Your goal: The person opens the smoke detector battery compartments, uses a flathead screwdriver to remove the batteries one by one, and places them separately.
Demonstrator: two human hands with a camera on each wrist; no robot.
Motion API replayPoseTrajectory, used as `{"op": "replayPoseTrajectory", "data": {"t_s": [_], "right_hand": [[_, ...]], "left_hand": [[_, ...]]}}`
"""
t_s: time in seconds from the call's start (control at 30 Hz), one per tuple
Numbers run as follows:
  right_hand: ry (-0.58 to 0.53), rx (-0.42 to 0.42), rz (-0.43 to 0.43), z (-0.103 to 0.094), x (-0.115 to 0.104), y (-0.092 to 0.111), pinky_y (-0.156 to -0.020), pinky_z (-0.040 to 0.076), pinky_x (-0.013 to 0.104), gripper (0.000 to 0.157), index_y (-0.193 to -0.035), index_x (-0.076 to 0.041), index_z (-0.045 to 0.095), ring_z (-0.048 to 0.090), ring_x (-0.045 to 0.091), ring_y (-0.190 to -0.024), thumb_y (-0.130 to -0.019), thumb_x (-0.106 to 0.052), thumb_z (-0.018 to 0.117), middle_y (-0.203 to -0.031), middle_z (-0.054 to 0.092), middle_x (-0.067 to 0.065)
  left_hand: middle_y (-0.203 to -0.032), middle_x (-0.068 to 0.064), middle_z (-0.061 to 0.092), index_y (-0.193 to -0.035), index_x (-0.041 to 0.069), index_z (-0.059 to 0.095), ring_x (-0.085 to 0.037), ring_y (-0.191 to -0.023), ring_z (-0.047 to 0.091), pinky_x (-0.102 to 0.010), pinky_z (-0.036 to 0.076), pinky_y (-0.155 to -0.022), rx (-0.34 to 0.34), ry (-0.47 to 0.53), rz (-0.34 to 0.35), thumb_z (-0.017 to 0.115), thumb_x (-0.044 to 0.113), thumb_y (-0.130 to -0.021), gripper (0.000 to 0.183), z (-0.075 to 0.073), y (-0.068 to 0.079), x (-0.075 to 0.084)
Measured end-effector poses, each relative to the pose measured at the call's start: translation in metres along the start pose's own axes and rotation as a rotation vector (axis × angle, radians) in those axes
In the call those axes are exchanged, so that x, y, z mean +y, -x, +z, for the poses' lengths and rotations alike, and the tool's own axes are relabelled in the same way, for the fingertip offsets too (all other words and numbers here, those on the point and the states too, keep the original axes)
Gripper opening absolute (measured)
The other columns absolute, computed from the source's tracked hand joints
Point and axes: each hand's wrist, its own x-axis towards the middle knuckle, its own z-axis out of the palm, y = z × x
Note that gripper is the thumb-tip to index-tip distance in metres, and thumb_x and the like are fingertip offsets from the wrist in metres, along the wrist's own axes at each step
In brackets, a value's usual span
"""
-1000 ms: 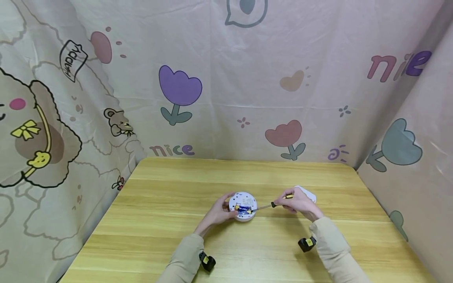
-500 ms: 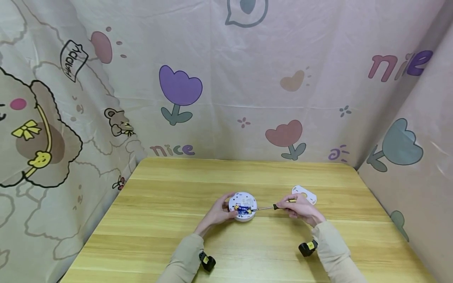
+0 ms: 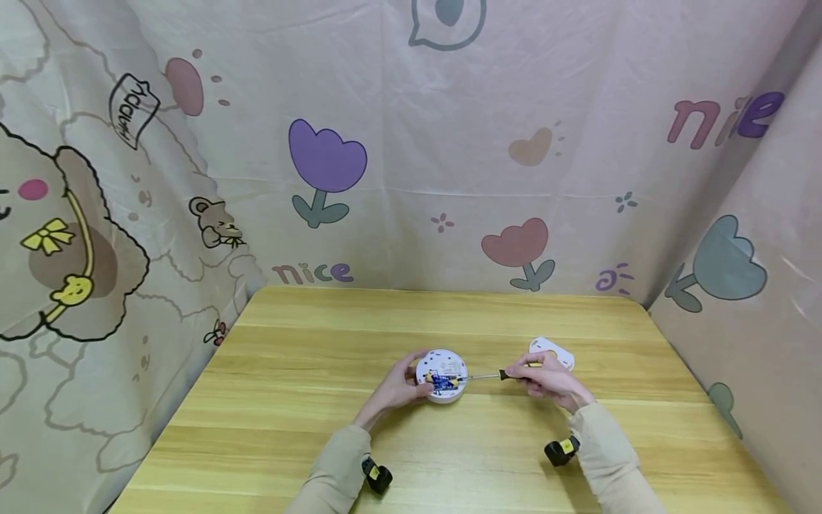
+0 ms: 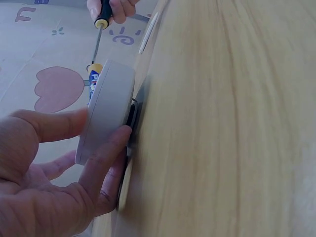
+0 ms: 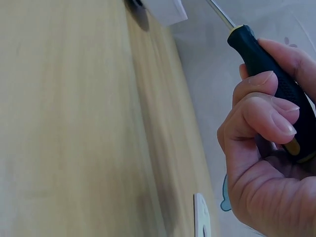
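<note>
My left hand (image 3: 398, 385) grips a round white device (image 3: 439, 360) by its left side, thumb on the upper face and fingers beneath. In the left wrist view, the device's side wall (image 4: 109, 106) stands close over the table. A blue battery (image 3: 443, 382) with yellowish ends is seated in its face. Over on the right, my right hand (image 3: 546, 375) holds a screwdriver (image 3: 481, 376) by its dark handle, fingers curled round it. The screwdriver's thin metal shaft points left, and its tip is at the battery's right end.
Behind the right hand lies a flat white plate (image 3: 561, 355) with openings, partly hidden by that hand. All of this is on a wooden table (image 3: 308, 343). A printed curtain (image 3: 411, 143) hangs along the table's back and sides.
My right hand has shifted slightly right and down with the screwdriver, uncovering more of the white plate. The screwdriver's tip stays by the battery's right end. The left hand keeps its grip.
</note>
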Motion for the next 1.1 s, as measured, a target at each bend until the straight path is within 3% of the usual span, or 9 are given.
{"op": "replayPoseTrajectory", "data": {"t_s": [0.43,0.67,0.8,0.97,1.1], "right_hand": [[0.001,-0.013,0.003,-0.003,0.005,0.004,-0.047,0.035,0.014,0.008,-0.088,-0.016,0.071,0.040,0.001,-0.053,-0.095,-0.020,0.069,-0.070,0.057,-0.007],[-0.220,-0.075,-0.011,-0.002,0.017,0.001,-0.046,0.034,0.011,0.019,-0.089,-0.020,0.072,0.041,-0.001,-0.055,-0.099,-0.011,0.059,-0.069,0.059,-0.009],[-0.357,-0.048,-0.008,0.002,0.024,-0.001,-0.047,0.034,0.011,0.025,-0.091,-0.021,0.073,0.042,-0.001,-0.057,-0.102,-0.011,0.054,-0.071,0.060,-0.009],[-0.467,0.030,0.003,0.009,0.030,-0.004,-0.050,0.037,0.012,0.028,-0.092,-0.022,0.075,0.048,0.000,-0.059,-0.104,-0.012,0.052,-0.073,0.064,-0.008],[-0.518,0.072,-0.002,0.014,0.032,-0.007,-0.052,0.039,0.013,0.032,-0.091,-0.020,0.075,0.048,0.001,-0.060,-0.105,-0.011,0.048,-0.073,0.063,-0.007]], "left_hand": [[-0.133,-0.038,0.049,-0.153,0.000,0.035,-0.037,-0.108,0.065,-0.041,0.064,-0.086,-0.008,-0.045,0.020,0.072,-0.006,-0.085,0.077,-0.001,0.001,0.001],[-0.139,-0.038,0.043,-0.155,0.003,0.032,-0.037,-0.110,0.064,-0.040,0.064,-0.086,-0.023,-0.021,-0.002,0.070,-0.002,-0.089,0.077,-0.001,0.000,-0.001],[-0.146,-0.035,0.043,-0.156,0.002,0.031,-0.043,-0.122,0.058,-0.044,0.061,-0.094,-0.015,-0.106,0.028,0.074,0.009,-0.089,0.080,-0.002,0.000,-0.003],[-0.153,-0.031,0.041,-0.154,-0.002,0.032,-0.047,-0.138,0.046,-0.058,0.041,-0.117,0.015,-0.273,0.098,0.085,0.023,-0.080,0.094,-0.001,0.002,-0.002],[-0.152,-0.032,0.041,-0.153,-0.004,0.032,-0.048,-0.140,0.043,-0.063,0.032,-0.120,0.043,-0.336,0.124,0.090,0.023,-0.073,0.103,0.002,0.002,-0.003]]}}
